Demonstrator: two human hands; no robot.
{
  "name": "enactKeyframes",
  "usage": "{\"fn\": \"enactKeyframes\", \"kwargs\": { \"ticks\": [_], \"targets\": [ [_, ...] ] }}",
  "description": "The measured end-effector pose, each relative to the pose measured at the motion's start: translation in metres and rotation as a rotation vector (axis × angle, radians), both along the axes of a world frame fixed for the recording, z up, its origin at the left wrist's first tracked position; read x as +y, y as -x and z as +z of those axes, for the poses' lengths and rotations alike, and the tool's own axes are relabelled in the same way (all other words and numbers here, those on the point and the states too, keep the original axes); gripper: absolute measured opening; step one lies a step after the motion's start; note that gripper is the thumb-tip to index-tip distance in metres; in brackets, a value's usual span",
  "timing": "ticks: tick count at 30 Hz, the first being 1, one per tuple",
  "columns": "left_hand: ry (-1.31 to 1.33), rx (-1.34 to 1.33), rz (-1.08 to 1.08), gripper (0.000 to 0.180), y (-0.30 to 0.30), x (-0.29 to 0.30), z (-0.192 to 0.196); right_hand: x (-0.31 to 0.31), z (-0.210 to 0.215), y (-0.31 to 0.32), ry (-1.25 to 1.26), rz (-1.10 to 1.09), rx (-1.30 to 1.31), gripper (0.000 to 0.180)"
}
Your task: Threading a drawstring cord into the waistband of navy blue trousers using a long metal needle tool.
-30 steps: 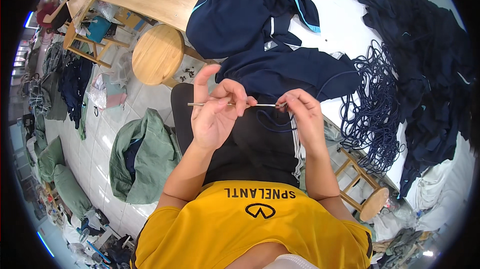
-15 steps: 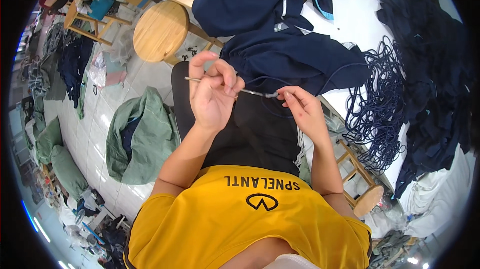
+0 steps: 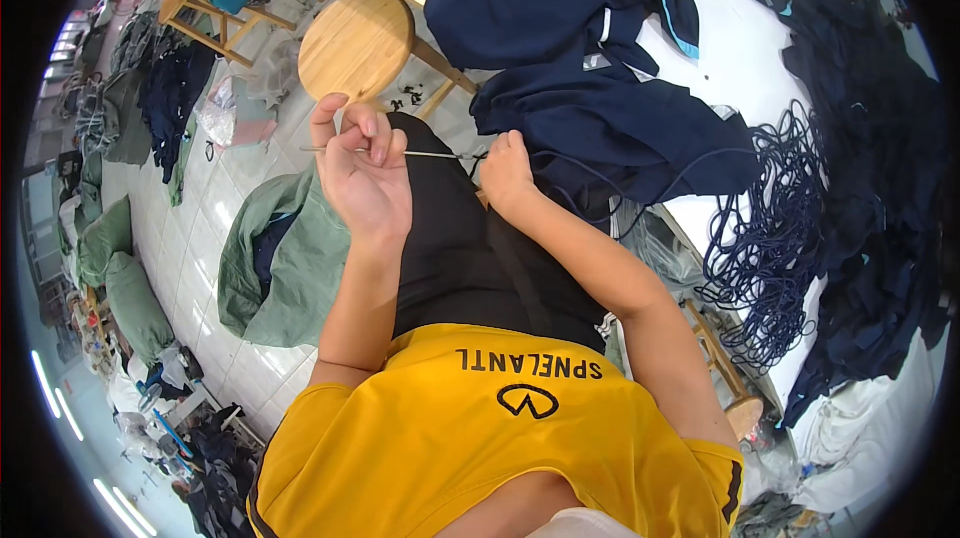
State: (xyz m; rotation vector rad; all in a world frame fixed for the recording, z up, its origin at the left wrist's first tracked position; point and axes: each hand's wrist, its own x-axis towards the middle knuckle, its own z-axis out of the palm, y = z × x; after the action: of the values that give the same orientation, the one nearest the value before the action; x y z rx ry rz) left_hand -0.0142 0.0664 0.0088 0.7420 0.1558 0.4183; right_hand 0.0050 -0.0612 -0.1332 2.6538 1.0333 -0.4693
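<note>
Over lap, left hand (image 3: pixel 362 178) pinching thin metal rod (image 3: pixel 400 152) level, steadying it. Right hand (image 3: pixel 507 173) closing around rod's far end at navy garment (image 3: pixel 610 128), apparently feeding cord (image 3: pixel 770 258) through. Stool (image 3: pixel 355 43) standing beyond.

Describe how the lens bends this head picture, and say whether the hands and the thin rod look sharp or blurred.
Head view: strong fisheye, the table edge curves, and a black ring fills the corners. The left hand, right hand and thin rod look sharp; lighting is even, with glare on the floor tiles.
</note>
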Motion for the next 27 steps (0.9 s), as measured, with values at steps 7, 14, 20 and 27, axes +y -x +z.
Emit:
{"fn": "enactKeyframes", "kwargs": {
  "ticks": [7, 14, 20, 27],
  "targets": [
    [0.139, 0.026, 0.054, 0.031, 0.004, 0.015, -0.003, -0.033, 0.045, 0.003, -0.868, -0.334, 0.215, 0.014],
    [0.330, 0.083, -0.053, 0.030, -0.007, 0.007, -0.016, -0.118, 0.099, 0.027, -1.317, -0.831, 0.373, 0.012],
    [0.382, 0.140, -0.100, 0.032, -0.010, -0.010, -0.015, -0.151, 0.084, 0.055, -1.676, -1.224, 0.772, 0.010],
    [0.430, 0.164, -0.140, 0.032, -0.008, -0.026, -0.010, -0.126, 0.127, 0.051, -1.650, -1.031, 0.506, 0.008]
  ]
}}
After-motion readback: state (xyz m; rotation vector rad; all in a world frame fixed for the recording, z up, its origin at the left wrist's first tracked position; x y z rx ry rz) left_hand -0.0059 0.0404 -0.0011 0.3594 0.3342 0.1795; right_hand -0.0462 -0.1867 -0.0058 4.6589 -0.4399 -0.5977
